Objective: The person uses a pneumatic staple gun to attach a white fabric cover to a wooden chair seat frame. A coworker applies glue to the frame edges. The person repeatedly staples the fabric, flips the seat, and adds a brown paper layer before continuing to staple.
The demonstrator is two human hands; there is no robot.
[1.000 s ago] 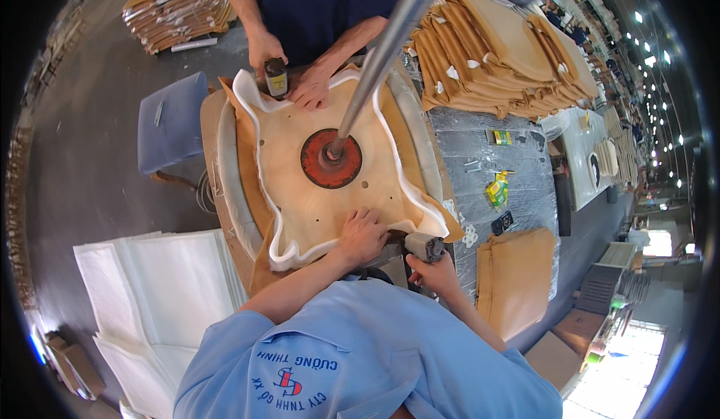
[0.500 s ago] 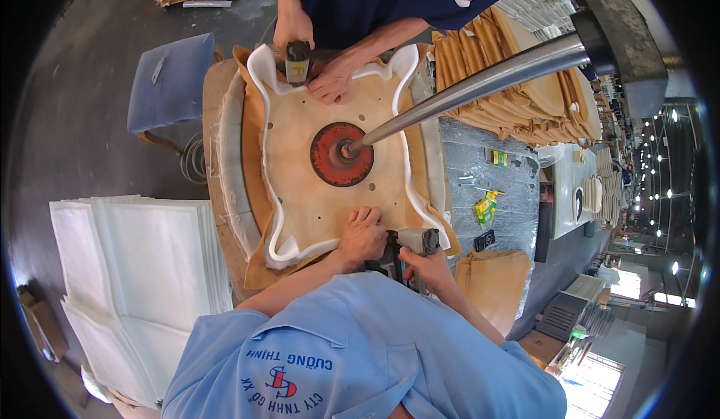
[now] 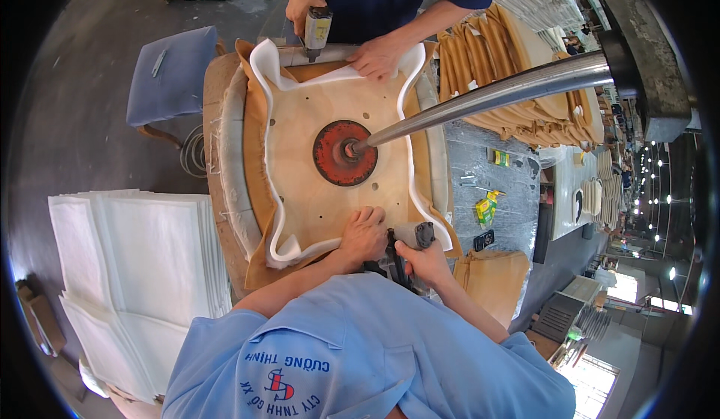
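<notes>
A pale wooden seat board [image 3: 304, 160] lies with white padding [image 3: 276, 216] and tan cover material [image 3: 256, 108] around its edges. My left hand [image 3: 364, 233] rests on the near edge, fingers bent and close together, where the white padding runs beneath it; what they grip is hidden. My right hand [image 3: 425, 261] is wrapped round the handle of a grey and black staple gun [image 3: 409, 236], its nose by the near edge beside my left hand. Across the board, a co-worker's hand [image 3: 304, 5] holds another staple gun [image 3: 318, 30]; their other hand [image 3: 377, 57] presses the far padding.
A metal rod [image 3: 487, 104] slants down to a red disc [image 3: 328, 156] on the board. White sheets [image 3: 142, 261] are stacked at left, below a blue padded seat [image 3: 169, 78]. Tan covers [image 3: 517, 81] pile at far right. A yellow-green box [image 3: 486, 209] lies on the plastic-covered table [image 3: 514, 186].
The co-worker's staple gun has come off the board's far edge and tilted; their other hand has moved right along the padding. My hands have hardly moved; my staple gun has shifted slightly.
</notes>
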